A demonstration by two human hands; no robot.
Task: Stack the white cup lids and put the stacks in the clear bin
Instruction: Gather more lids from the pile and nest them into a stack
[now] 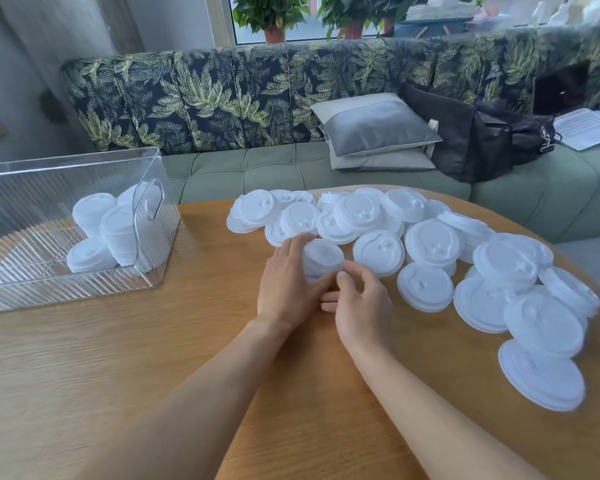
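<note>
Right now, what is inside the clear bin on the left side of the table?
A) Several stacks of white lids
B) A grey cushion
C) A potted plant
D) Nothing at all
A: stacks of white lids sit bunched together inside the clear bin, towards its right end, while many more lids lie loose on the table.

Left hand (288,284) cupped, right hand (361,303) beside it, fingers curled.
</note>
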